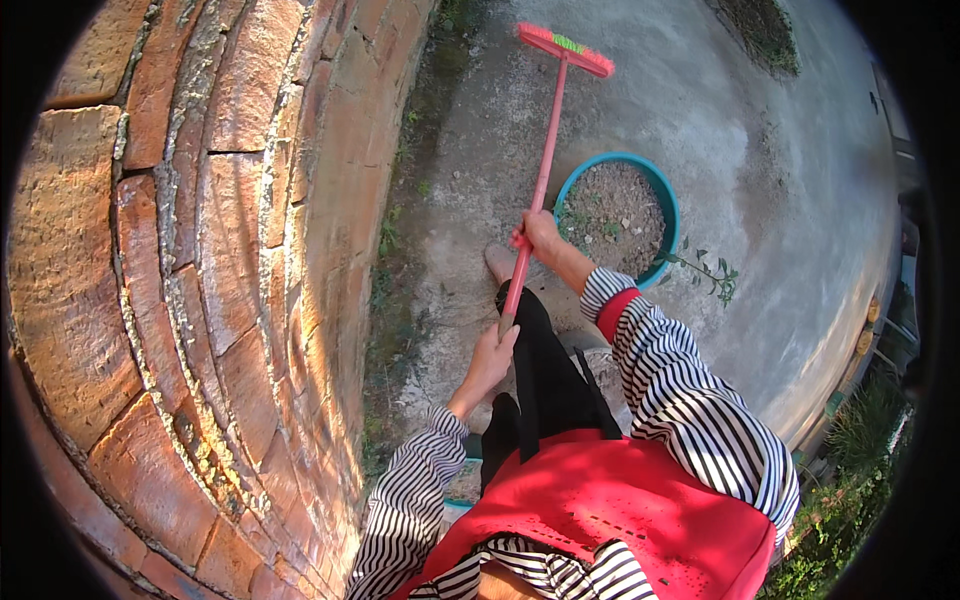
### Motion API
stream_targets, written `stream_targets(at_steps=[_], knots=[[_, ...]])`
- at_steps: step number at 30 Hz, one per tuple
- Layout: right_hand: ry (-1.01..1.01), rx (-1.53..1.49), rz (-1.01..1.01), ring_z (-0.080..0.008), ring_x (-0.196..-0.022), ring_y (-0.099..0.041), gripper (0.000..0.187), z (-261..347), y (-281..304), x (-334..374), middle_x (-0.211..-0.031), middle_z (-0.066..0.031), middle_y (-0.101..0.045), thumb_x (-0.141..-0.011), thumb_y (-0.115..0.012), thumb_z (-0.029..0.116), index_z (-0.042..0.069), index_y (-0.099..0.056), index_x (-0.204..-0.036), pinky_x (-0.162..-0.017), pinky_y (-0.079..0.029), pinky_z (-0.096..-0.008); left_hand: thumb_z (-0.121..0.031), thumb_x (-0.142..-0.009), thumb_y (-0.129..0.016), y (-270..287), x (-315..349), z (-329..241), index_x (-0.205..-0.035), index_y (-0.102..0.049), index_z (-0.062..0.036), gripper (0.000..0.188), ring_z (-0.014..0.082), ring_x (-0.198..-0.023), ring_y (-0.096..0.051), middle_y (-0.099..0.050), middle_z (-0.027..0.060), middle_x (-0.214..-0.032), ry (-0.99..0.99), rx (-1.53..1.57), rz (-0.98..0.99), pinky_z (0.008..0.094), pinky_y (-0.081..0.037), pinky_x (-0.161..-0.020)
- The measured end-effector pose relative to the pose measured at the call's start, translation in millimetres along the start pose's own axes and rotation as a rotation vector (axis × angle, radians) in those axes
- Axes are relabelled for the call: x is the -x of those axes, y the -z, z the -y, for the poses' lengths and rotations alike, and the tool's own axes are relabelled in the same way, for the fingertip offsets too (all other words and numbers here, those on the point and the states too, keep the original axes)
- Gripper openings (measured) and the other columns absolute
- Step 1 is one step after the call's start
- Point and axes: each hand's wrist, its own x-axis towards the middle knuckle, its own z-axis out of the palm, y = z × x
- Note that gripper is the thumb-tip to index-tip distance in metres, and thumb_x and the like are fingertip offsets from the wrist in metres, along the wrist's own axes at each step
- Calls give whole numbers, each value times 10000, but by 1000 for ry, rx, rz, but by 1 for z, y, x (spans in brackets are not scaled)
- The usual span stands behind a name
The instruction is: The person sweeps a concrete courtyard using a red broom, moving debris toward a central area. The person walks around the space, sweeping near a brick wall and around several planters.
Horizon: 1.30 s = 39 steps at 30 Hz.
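A broom (548,150) with a pink handle reaches forward over the concrete, its wide pink head (567,48) with a patch of green bristles at the far end. My left hand (487,360) is closed round the near end of the handle. Higher up the stick, my right hand (541,234) grips it too, fingers wrapped round. Just right of that hand stands a round teal tub (672,200) filled with soil, small stones and a few green sprigs. Whether the broom's bristles touch the ground is hard to tell.
A rough brick wall (235,290) rises close on my left, with weeds (388,235) along its foot. A leafy twig (712,272) sticks out beside the tub. Grey concrete ground (800,200) spreads ahead and right. Bushes (850,520) grow at the lower right. My shoe (499,264) is below the handle.
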Motion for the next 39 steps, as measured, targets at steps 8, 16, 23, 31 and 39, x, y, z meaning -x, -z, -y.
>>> stream_targets(at_steps=[8, 16, 23, 31, 39], knots=[[-86, 748, -237, -236, -656, -670, 173, -51, 11, -35, -651, -64, -607, -871, -532, 184, 53, -621, -801, -459, -499, -415, -390, -961, -518, 0, 17, 11, -830, -384, -189, 275, 30, -376, -304, -319, -95, -551, 294, 490, 176, 201, -208, -323], [-252, 274, 220, -211, -486, -552, 102, -161, 10, 161, -634, -86, -514, -869, -495, 89, 15, -425, -857, -472, -542, -380, -336, -956, -528, 25, 205, 97, -892, -531, -101, 244, 73, -409, -400, -415, -48, -551, 112, -13, -113, 246, -322, -366], [115, 216, 36, -232, -450, -502, 140, -6, 2, -17, -579, -97, -480, -822, -520, 41, 22, -475, -691, -393, -444, -372, -404, -964, -502, -15, 18, -15, -792, -401, -174, 305, 34, -383, -268, -302, -96, -538, 131, 580, 196, 209, -195, -334], [-124, 904, 13, -231, -635, -638, 77, -358, -4, 143, -693, -69, -593, -851, -547, 115, 80, -612, -871, -536, -507, -384, -401, -994, -437, 20, 275, 214, -738, -397, -181, 340, 34, -400, -238, -294, -84, -541, 360, 685, -7, 204, -177, -344], [-553, 361, 431, -314, -626, -592, 131, -529, 42, 390, -719, -156, -532, -916, -503, 78, -35, -489, -853, -595, -566, -516, -439, -946, -527, -7, 539, 379, -760, -412, -176, 342, 39, -394, -280, -313, -90, -537, 231, 242, -362, 208, -196, -346]])
